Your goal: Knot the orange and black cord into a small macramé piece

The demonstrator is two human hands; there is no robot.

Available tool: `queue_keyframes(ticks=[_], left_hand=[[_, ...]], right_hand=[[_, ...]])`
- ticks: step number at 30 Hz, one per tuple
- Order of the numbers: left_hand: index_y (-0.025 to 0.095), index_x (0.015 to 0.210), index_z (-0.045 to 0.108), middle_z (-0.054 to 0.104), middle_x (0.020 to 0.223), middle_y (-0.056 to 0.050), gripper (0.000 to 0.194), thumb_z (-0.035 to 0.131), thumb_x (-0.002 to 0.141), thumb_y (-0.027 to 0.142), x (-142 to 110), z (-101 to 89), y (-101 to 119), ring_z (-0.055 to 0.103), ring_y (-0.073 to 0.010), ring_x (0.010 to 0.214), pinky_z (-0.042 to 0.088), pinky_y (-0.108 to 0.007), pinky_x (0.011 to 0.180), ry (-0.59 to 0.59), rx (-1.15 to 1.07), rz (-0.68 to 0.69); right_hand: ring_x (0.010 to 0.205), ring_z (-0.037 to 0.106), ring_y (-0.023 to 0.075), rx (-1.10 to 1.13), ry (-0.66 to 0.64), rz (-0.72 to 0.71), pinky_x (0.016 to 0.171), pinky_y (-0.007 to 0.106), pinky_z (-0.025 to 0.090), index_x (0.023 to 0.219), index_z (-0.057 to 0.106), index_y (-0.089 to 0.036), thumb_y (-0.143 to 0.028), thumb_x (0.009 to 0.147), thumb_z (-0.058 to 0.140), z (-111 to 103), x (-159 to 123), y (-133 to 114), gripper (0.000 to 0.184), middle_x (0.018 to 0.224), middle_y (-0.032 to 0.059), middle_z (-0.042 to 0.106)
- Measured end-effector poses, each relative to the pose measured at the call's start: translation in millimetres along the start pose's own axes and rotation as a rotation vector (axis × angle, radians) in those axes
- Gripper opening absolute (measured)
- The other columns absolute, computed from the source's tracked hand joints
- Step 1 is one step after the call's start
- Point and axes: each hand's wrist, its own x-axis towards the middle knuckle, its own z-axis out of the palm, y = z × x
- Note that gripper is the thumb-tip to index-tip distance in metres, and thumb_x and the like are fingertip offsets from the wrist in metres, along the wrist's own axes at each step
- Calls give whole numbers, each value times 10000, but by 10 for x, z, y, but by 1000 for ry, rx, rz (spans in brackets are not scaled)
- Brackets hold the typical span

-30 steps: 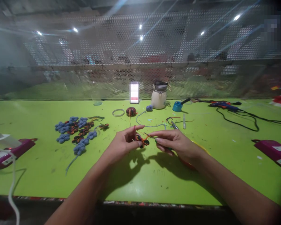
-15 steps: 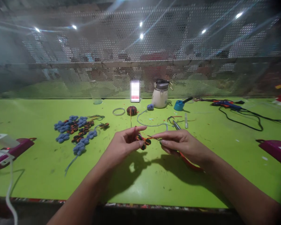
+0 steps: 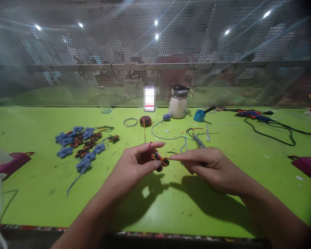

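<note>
My left hand [image 3: 131,167] pinches a small dark multicoloured crochet flower [image 3: 165,162] between thumb and fingers. Yarn loops over its raised index finger, and a strand [image 3: 145,134] runs back to the dark multicoloured yarn ball [image 3: 145,121]. My right hand [image 3: 209,167] is closed around a thin crochet hook [image 3: 171,158], mostly hidden by the fingers, its tip at the flower's right edge. Just beyond the right hand, a metal-jawed tool [image 3: 198,141] lies on the table, its handles covered by the hand.
To the left lie several blue and dark crochet flowers [image 3: 84,162]. Behind are a metal ring [image 3: 130,122], a small blue yarn ball [image 3: 166,117], a lit phone [image 3: 149,99], a cream jar [image 3: 178,106] and a blue pot [image 3: 199,115]. A corded glue gun [image 3: 254,116] lies far right.
My right hand has turned, its index finger now stretched along the hook toward the flower. My left hand still pinches the flower. The view has shifted slightly.
</note>
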Motion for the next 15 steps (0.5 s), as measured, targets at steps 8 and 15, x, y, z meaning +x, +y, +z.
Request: queue_keyframes(ticks=[8, 15], left_hand=[[183, 1097, 632, 646, 739, -19, 440, 714, 664, 190, -14, 12, 8, 570, -128, 681, 438, -268, 677, 26, 27, -15], [188, 1103, 627, 631, 726, -12, 420, 700, 689, 200, -3, -3, 7, 566, -119, 663, 423, -261, 668, 6, 39, -1]], right_hand=[[586, 540, 119, -71, -3, -67, 567, 232, 396, 1150, 630, -270, -96, 816, 453, -14, -13, -37, 416, 715, 20, 656], [582, 533, 116, -77, 31, -54, 575, 231, 393, 1142, 629, -280, -58, 802, 445, -11, -22, -30, 445, 686, 0, 634]])
